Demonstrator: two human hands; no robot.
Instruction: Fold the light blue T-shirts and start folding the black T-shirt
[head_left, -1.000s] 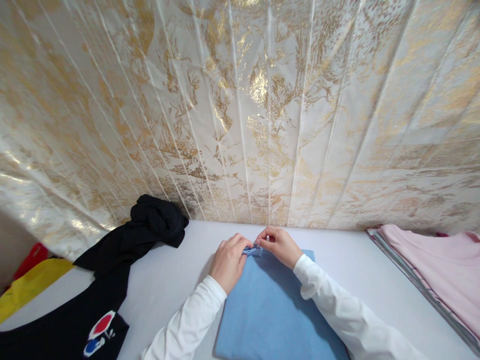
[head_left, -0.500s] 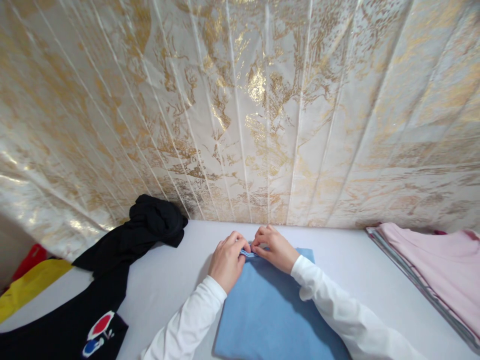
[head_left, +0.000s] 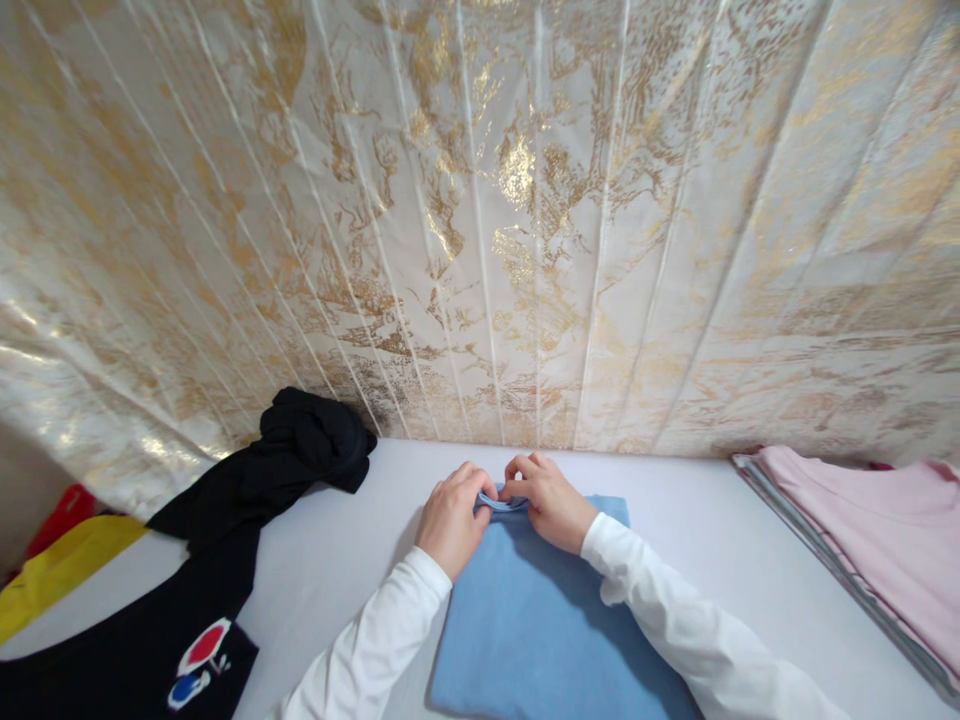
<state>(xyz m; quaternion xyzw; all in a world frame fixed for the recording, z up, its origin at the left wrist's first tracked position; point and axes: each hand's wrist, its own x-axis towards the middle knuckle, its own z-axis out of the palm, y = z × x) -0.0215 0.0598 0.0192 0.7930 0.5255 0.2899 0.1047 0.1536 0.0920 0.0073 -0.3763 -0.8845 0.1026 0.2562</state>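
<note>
A folded light-blue shirt (head_left: 547,620) lies flat on the white table, its ribbed collar at the far edge. My left hand (head_left: 454,515) pinches the left side of that collar between thumb and fingers. From the right, my right hand (head_left: 551,500) bends over the collar with its fingers closed on the cloth beside the left fingertips. Part of the collar is hidden behind the right fingers. Both arms wear white sleeves, and the right one crosses over the shirt's right side.
To the left, a black garment (head_left: 202,560) with a red and blue print lies spread and partly bunched, beside a yellow cloth (head_left: 67,565) and a red one (head_left: 60,520). A pink shirt (head_left: 862,530) tops a folded stack at right. A gold-patterned curtain (head_left: 480,220) hangs behind the table (head_left: 330,580).
My right fingers have shifted slightly along the collar, and more of its ribbed band shows between the hands. My left hand stays nearly in place. The shirt has hardly moved.
</note>
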